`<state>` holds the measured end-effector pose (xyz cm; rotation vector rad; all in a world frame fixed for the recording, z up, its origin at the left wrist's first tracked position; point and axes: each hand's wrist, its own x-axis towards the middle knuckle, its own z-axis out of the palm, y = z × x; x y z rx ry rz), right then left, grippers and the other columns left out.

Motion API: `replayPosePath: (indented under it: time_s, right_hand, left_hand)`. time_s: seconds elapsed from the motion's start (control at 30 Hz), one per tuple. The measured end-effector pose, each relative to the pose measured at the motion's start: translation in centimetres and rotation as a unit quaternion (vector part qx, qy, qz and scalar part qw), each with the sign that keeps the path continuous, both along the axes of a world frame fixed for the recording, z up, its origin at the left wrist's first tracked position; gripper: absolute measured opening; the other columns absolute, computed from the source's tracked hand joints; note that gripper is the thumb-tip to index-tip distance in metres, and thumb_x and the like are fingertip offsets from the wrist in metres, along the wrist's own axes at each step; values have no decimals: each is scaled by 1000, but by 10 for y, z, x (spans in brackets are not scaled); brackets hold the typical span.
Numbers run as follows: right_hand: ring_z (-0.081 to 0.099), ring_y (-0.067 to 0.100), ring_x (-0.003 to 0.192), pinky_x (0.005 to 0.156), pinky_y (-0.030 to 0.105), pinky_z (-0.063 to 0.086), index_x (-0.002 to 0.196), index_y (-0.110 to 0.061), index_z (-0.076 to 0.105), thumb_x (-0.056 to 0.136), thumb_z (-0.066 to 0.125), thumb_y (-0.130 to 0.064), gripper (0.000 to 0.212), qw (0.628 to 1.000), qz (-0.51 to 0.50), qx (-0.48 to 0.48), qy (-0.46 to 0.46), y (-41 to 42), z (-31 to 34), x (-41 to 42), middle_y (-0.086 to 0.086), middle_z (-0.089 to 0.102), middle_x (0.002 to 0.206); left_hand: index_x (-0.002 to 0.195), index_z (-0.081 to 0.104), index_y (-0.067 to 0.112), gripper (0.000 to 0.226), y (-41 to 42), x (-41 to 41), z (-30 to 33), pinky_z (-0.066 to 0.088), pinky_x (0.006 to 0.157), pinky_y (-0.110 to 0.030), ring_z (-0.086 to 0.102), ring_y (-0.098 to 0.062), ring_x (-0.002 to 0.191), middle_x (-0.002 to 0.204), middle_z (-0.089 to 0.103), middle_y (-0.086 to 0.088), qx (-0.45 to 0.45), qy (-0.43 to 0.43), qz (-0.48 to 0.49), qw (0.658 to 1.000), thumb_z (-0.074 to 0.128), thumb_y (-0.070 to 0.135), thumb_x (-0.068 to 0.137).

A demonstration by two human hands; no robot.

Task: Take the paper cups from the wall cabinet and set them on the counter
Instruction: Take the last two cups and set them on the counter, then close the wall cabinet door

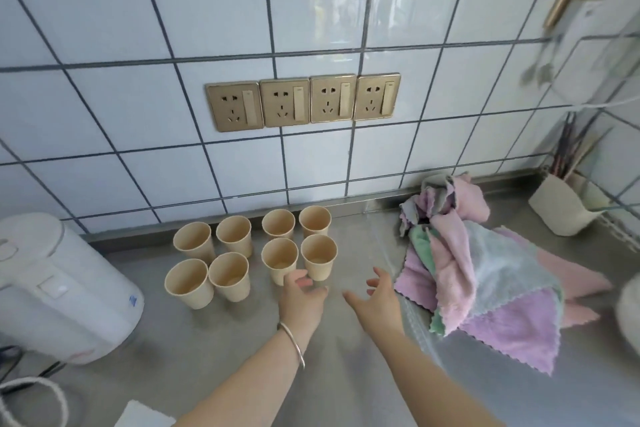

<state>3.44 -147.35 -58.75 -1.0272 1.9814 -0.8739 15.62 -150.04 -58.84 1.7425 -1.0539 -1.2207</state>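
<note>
Nearest: two bare forearms reaching over the grey bench (242, 357). The left hand (301, 298), a thin bangle (294, 343) at its wrist, hovers with fingers spread and holding nothing, its fingertips just in front of the near cups. The right hand (375, 298), just right of it, is likewise spread and holds nothing.

Near left: a white appliance (59, 288) lying tilted on the bench.

Middle: eight paper cups (251, 250), beige, upright, mouths up, standing in two rows of four on the bench, the far row close to the wall.

Right of the cups: a heap of cloths (485, 274) in pink, lilac, grey and green.

Far right: a white holder (561, 208) with sticks standing in it.

Farthest: a white tiled wall (138, 28) with four gold sockets (303, 101) in a row above the cups.
</note>
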Motion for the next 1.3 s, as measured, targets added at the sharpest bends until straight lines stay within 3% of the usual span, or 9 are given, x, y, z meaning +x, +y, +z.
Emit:
replayPosePath:
  time_s: [0.27, 0.5, 0.63, 0.77, 0.9, 1.0, 1.1, 1.2, 1.3]
  right_hand:
    - [55, 21, 111, 91, 35, 48, 136, -15, 37, 78, 72, -32, 70, 987, -159, -21, -3, 95, 35, -5, 6, 54, 124]
    - [50, 14, 100, 78, 25, 41, 133, -15, 40, 82, 69, -31, 61, 948, -311, -66, 15, 218, 73, -33, 4, 54, 121]
    - [56, 17, 101, 80, 25, 42, 132, -16, 42, 81, 69, -33, 60, 910, -406, -82, 36, 308, 91, -54, 1, 57, 114]
    - [58, 18, 95, 79, 26, 43, 131, -15, 44, 82, 68, -32, 57, 862, -495, -91, 53, 415, 110, -67, -1, 55, 106]
    - [55, 16, 91, 77, 22, 39, 128, -14, 46, 83, 67, -29, 52, 810, -572, -102, 84, 540, 129, -64, 1, 57, 101]
    - [57, 17, 91, 79, 27, 46, 124, -12, 48, 82, 67, -30, 50, 773, -618, -92, 109, 637, 142, -56, 2, 60, 101]
    - [56, 16, 91, 72, 20, 45, 122, -12, 48, 84, 66, -32, 47, 736, -659, -78, 136, 728, 156, -44, 2, 59, 101]
    - [57, 15, 88, 72, 23, 45, 124, -14, 48, 85, 64, -32, 46, 690, -704, -79, 147, 807, 172, -32, 0, 59, 99]
    - [56, 14, 91, 83, 30, 49, 124, -17, 48, 86, 62, -33, 44, 641, -747, -79, 161, 873, 192, -20, -2, 58, 101]
  left_hand:
    - [117, 50, 4, 40, 46, -31, 37, 39, 77, -27, 56, -26, 89, 94, 56, -5, -30, 56, -188, 980, 64, 1, 79]
    - [100, 50, 18, 23, 146, -88, 84, 39, 62, -24, 54, -19, 78, 89, 60, 0, -47, 75, -374, 923, 59, 7, 82]
    - [102, 49, 14, 22, 229, -129, 107, 43, 66, -21, 53, -10, 72, 88, 56, -1, -53, 115, -484, 866, 56, 3, 84]
    - [100, 52, 17, 21, 330, -163, 119, 48, 82, -36, 56, -19, 82, 88, 58, 0, -44, 123, -576, 807, 57, 6, 83]
    - [102, 53, 16, 20, 454, -182, 130, 43, 74, -33, 53, -18, 79, 91, 59, -3, -16, 151, -649, 746, 57, 7, 85]
    - [103, 53, 16, 22, 553, -186, 143, 45, 68, -25, 55, -13, 76, 89, 59, -1, -1, 165, -703, 692, 58, 5, 85]
    - [108, 52, 14, 25, 645, -184, 160, 43, 63, -16, 55, -9, 81, 93, 59, 0, -3, 178, -751, 636, 58, 6, 85]
    - [111, 55, 7, 29, 723, -183, 178, 48, 73, -24, 60, -17, 86, 98, 64, -7, 3, 184, -787, 589, 58, 5, 83]
    - [107, 56, 10, 26, 791, -184, 198, 48, 78, -33, 60, -21, 86, 99, 65, -10, 1, 190, -822, 536, 60, 7, 81]
